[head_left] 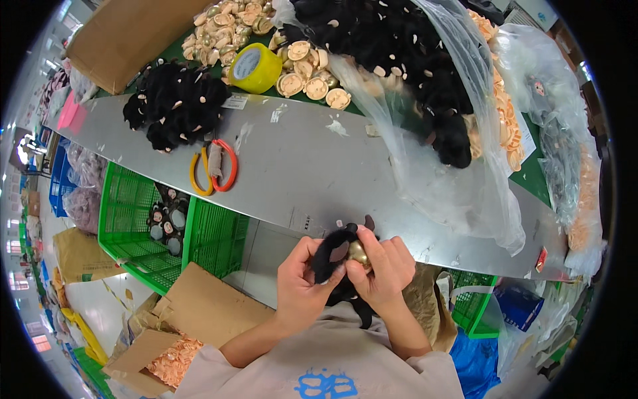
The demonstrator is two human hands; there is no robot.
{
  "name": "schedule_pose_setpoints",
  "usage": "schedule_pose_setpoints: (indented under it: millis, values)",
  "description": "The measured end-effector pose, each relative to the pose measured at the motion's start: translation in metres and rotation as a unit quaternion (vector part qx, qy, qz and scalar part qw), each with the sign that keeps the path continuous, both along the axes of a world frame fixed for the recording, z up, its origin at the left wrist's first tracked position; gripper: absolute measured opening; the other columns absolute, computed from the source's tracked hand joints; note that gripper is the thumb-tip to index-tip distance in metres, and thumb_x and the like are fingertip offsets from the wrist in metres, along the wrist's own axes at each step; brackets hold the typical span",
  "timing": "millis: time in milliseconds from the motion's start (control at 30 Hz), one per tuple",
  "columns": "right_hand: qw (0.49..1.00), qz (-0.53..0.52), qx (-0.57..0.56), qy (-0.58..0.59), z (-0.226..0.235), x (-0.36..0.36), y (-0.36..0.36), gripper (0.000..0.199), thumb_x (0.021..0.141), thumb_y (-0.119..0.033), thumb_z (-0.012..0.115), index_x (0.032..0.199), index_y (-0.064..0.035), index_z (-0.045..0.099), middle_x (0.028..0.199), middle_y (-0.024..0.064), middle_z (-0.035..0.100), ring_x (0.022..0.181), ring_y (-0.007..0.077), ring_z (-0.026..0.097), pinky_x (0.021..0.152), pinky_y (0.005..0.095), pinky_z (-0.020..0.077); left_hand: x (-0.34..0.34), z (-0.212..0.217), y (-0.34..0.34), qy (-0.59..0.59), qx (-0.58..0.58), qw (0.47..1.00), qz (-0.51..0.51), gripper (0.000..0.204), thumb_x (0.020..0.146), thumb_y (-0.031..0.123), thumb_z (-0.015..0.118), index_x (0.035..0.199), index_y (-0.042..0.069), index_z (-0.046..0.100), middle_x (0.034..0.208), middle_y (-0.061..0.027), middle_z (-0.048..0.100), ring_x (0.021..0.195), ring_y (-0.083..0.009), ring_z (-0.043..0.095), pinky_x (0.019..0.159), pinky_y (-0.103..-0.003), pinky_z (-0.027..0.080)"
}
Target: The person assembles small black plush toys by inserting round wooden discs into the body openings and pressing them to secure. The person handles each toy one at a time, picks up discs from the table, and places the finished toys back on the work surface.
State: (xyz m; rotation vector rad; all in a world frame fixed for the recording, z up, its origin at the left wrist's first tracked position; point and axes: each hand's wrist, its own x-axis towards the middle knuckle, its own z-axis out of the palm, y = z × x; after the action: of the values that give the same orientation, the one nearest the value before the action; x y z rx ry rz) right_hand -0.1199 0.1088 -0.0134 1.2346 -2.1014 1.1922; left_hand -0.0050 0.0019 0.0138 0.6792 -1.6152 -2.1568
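Just over the table's front edge, a small black plush toy [327, 256] with brown ears is held between both hands. My left hand [299, 276] grips its black head from the left side. In my right hand [384, 269] a shiny gold, rounded piece [359, 255] is pinched against the toy's opening. The toy's dark limbs hang below my hands. Farther left on the table lie scissors [214, 166] with one orange and one red handle, wrapped at the middle. A pile of black plush pieces [179, 103] sits beyond them.
Yellow tape [255, 68] stands by a heap of peach and gold face pieces [302, 70]. A clear plastic bag [458, 193] spills black plush pieces [399, 46] at the right. Below the table, a green basket [216, 236] holds finished-looking plush toys [169, 219]. A cardboard box [143, 356] contains peach pieces.
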Motion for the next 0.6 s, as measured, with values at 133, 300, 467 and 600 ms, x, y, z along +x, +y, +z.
schedule_pose_setpoints:
  millis: [133, 300, 467, 600]
  values:
    - [0.985, 0.105, -0.027, -0.133, 0.011, -0.001, 0.011, 0.037, 0.082, -0.012, 0.066, 0.114, 0.0058, 0.07, 0.065, 0.0069, 0.055, 0.054, 0.0205, 0.047, 0.049, 0.0308, 0.04, 0.0, -0.003, -0.017, -0.001, 0.039, 0.997, -0.066, 0.021, 0.092, 0.0, 0.07, 0.109, 0.001, 0.057, 0.1, 0.0003, 0.06, 0.092, -0.0047, 0.055, 0.082, -0.021, 0.047]
    - [0.811, 0.214, -0.135, -0.527, 0.009, -0.001, 0.047, 0.065, 0.076, -0.024, 0.087, 0.128, 0.0029, 0.058, 0.095, 0.0039, 0.058, 0.089, 0.0147, 0.056, 0.084, 0.0306, 0.045, 0.001, 0.009, -0.021, 0.02, 0.087, 0.983, -0.159, 0.024, 0.093, 0.005, 0.071, 0.112, 0.003, 0.057, 0.102, 0.0001, 0.06, 0.096, -0.005, 0.056, 0.083, -0.022, 0.047]
    - [0.648, 0.325, -0.109, -0.68, -0.006, -0.013, 0.053, 0.077, 0.068, -0.027, 0.093, 0.128, 0.0036, 0.056, 0.124, 0.0091, 0.05, 0.117, 0.0202, 0.051, 0.101, 0.0326, 0.039, -0.003, 0.002, -0.019, 0.017, 0.06, 0.978, -0.201, 0.029, 0.091, 0.003, 0.071, 0.115, 0.001, 0.057, 0.105, -0.0022, 0.06, 0.095, -0.0082, 0.053, 0.082, -0.024, 0.044]
    - [0.555, 0.341, -0.111, -0.751, 0.004, -0.004, 0.043, 0.079, 0.066, -0.026, 0.095, 0.129, 0.0019, 0.057, 0.124, 0.0055, 0.052, 0.117, 0.0177, 0.053, 0.101, 0.0333, 0.0395, -0.001, 0.004, -0.029, 0.051, 0.009, 0.973, -0.226, 0.025, 0.092, 0.003, 0.069, 0.114, 0.0, 0.058, 0.105, -0.0045, 0.061, 0.093, -0.0102, 0.054, 0.081, -0.025, 0.044]
